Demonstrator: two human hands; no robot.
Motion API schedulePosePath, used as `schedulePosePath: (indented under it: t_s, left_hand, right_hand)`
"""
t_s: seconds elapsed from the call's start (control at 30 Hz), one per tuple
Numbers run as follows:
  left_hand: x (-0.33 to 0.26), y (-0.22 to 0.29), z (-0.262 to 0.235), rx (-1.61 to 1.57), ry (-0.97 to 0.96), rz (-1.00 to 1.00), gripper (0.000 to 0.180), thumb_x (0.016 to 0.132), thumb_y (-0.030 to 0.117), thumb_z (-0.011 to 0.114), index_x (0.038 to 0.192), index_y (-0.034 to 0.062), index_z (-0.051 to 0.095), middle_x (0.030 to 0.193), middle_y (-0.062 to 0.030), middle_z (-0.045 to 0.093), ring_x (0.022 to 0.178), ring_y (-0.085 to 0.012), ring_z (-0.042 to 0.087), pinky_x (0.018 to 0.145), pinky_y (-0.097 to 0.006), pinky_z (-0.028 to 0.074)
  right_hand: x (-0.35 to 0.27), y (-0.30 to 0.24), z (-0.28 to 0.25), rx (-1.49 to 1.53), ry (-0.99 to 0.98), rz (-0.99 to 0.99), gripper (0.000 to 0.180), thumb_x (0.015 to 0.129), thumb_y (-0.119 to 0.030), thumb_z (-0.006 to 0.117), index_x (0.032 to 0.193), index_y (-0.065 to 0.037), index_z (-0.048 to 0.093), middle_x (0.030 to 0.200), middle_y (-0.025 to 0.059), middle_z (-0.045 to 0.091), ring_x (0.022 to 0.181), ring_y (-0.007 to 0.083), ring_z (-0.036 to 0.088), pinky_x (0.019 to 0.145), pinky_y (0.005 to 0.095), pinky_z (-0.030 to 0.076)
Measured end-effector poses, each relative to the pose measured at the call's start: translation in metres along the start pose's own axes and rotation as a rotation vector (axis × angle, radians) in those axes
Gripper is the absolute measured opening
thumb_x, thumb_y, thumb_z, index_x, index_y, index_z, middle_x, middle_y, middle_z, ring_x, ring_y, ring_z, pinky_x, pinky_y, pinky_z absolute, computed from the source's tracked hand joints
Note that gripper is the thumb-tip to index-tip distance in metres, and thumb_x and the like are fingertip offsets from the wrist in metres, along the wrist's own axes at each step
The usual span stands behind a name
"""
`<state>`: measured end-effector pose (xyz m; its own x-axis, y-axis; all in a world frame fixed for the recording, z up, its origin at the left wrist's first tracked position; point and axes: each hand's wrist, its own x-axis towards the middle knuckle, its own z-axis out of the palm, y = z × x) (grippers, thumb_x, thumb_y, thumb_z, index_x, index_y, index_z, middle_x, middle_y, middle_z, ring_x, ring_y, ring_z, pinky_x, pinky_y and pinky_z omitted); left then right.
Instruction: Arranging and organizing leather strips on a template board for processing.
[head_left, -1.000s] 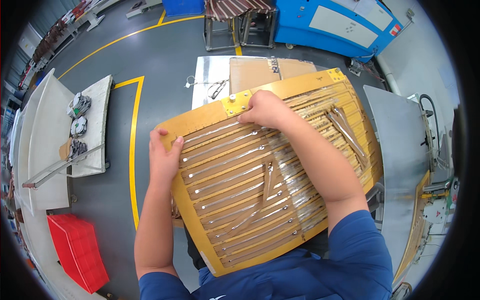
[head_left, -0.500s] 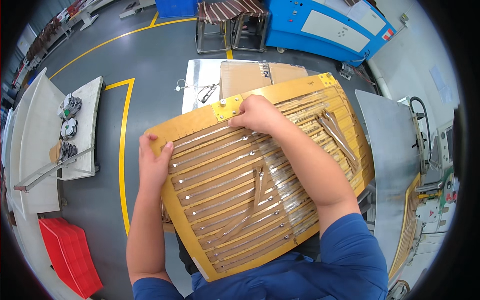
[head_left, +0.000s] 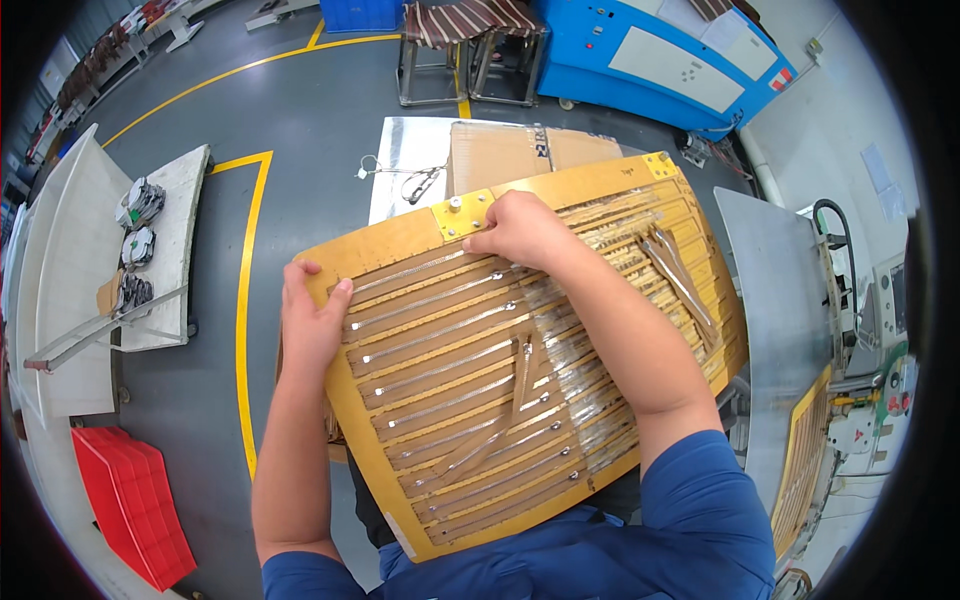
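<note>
Grey workshop floor (head_left: 300, 120); slatted yellow panel (head_left: 520, 370): left hand (head_left: 312, 325) grip closed on left edge, right hand (head_left: 520, 228) curled at top edge.

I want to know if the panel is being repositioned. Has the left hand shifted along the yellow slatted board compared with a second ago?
No. The left hand grips the same left edge of the yellow slatted board, fingers over that corner as before; only the camera view drifted.

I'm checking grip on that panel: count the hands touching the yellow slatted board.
2. The left hand grips the yellow slatted board at its left edge; the right hand presses on its far edge, near a metal plate. No other hands show.
</note>
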<state>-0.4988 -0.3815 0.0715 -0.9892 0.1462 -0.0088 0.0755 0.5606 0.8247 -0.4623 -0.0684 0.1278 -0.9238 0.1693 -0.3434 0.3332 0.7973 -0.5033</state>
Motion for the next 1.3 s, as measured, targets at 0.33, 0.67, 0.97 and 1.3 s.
schedulePosePath:
  t_s: [0.33, 0.67, 0.97, 1.3]
  left_hand:
    - [-0.003, 0.012, 0.000, 0.056, 0.007, -0.016, 0.045, 0.095, 0.026, 0.076, 0.127, 0.0091, 0.049, 0.130, -0.0209, 0.060, 0.118, -0.0326, 0.061, 0.101, -0.043, 0.049]
    - [-0.001, 0.001, -0.002, 0.005, -0.014, -0.002, 0.046, 0.095, 0.024, 0.076, 0.126, 0.0060, 0.049, 0.129, -0.0221, 0.060, 0.118, -0.0334, 0.060, 0.101, -0.044, 0.049]
    - [0.001, -0.004, -0.003, -0.089, -0.058, 0.032, 0.045, 0.095, 0.022, 0.076, 0.128, 0.0052, 0.049, 0.133, -0.0227, 0.057, 0.120, -0.0357, 0.059, 0.104, -0.046, 0.048]
    - [0.002, -0.006, 0.003, -0.008, -0.011, 0.063, 0.032, 0.106, 0.021, 0.059, 0.131, 0.0050, 0.049, 0.132, -0.0262, 0.057, 0.123, -0.0410, 0.057, 0.105, -0.048, 0.046]
  right_hand:
    - [-0.019, -0.007, 0.019, -0.252, 0.127, -0.705, 0.039, 0.092, -0.037, 0.079, 0.117, -0.008, 0.077, 0.124, 0.0126, 0.074, 0.125, 0.0310, 0.063, 0.106, 0.0414, 0.048]
    - [-0.014, 0.049, -0.012, -0.252, 0.021, -0.793, 0.032, 0.098, -0.038, 0.072, 0.115, -0.013, 0.083, 0.133, 0.0015, 0.075, 0.140, 0.0316, 0.055, 0.119, 0.0465, 0.037]
    - [-0.015, 0.071, -0.024, -0.192, -0.025, -0.695, 0.028, 0.095, -0.031, 0.077, 0.113, -0.011, 0.083, 0.131, 0.0047, 0.076, 0.141, 0.0308, 0.056, 0.119, 0.0441, 0.039]
    - [-0.012, 0.011, 0.021, -0.311, 0.070, -0.948, 0.031, 0.100, -0.030, 0.068, 0.122, -0.011, 0.079, 0.135, 0.0040, 0.073, 0.143, 0.0298, 0.054, 0.121, 0.0465, 0.037]
